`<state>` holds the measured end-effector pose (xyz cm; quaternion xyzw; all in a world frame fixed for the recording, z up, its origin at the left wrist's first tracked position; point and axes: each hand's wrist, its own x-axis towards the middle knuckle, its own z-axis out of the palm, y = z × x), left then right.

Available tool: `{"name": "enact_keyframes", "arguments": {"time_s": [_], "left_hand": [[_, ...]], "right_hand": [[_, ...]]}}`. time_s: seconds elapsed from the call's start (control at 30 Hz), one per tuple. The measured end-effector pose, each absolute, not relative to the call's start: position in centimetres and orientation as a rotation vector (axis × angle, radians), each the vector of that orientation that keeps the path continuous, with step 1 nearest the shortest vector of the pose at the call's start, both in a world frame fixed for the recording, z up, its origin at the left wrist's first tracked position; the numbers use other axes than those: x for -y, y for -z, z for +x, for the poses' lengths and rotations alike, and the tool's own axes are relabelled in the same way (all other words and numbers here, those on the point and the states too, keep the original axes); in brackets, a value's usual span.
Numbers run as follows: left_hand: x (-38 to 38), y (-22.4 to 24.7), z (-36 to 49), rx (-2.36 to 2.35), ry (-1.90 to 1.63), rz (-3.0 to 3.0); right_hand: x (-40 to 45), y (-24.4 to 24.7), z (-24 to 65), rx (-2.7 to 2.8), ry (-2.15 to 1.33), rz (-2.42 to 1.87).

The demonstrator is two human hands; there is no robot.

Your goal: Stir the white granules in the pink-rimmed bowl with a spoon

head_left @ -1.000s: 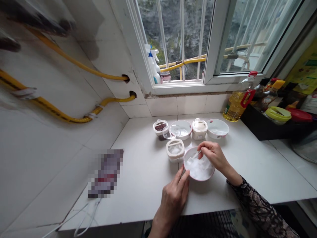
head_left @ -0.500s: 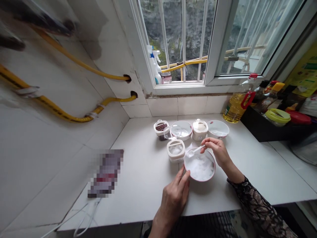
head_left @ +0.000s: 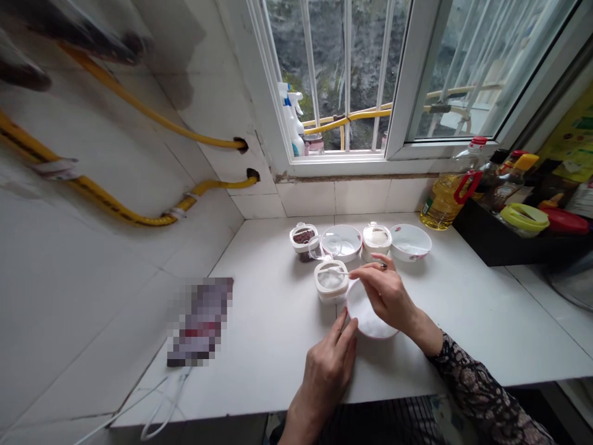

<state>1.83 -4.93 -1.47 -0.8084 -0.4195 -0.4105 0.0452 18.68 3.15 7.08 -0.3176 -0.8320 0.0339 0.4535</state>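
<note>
My right hand (head_left: 386,293) pinches the handle of a small white spoon (head_left: 341,271), whose bowl end lies over the mouth of a square jar (head_left: 331,296) of white grains. Below that hand stands a white bowl (head_left: 370,321) with a pink rim, holding white granular stuff and partly hidden by the hand. My left hand (head_left: 327,364) grips the bowl's near left edge between its fingers. Behind stand a jar of dark red grains (head_left: 303,238), a second bowl (head_left: 345,238), a jar of pale powder (head_left: 376,238) and a third bowl (head_left: 411,242).
An oil bottle (head_left: 447,198) with a red handle stands by a black rack (head_left: 491,241) of condiment bottles at the back right. On the left lie a blurred dark object (head_left: 201,324) and a white cable (head_left: 162,408). Yellow pipes (head_left: 139,219) run along the tiled wall.
My right hand has moved left with the spoon, from above the bowl to the mouth of the jar of white grains. My left hand has stayed at the bowl's edge.
</note>
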Motion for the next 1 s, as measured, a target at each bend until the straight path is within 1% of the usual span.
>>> {"name": "enact_keyframes", "arguments": {"time_s": [0.2,0.37,0.47,0.6,0.77,0.83,1.0], "left_hand": [[5.0,1.2,1.8,1.282,1.246,-2.474],[5.1,1.0,1.8,1.302,1.242,-2.486],[5.1,1.0,1.9,1.308,1.249,-2.490],[5.1,1.1,1.8,1.300,1.259,-2.489],[5.1,1.2,1.8,1.315,1.262,-2.502],[5.1,1.2,1.7,1.313,1.266,-2.504],[5.1,1.3,1.6,1.316,1.268,-2.514]], "right_hand": [[-3.0,-7.2,21.1,1.863,-0.203,-1.023],[-3.4,-5.7,21.0,1.985,-0.215,-1.113],[-3.4,-5.5,20.6,2.040,-0.292,-1.095],[-2.9,-6.6,20.7,1.912,-0.454,-1.154],[-2.1,-8.3,20.8,1.786,-0.797,-1.284],[-1.9,-8.7,20.8,1.767,-0.845,-1.292],[-1.6,-9.0,20.7,1.758,-0.836,-1.286]]}}
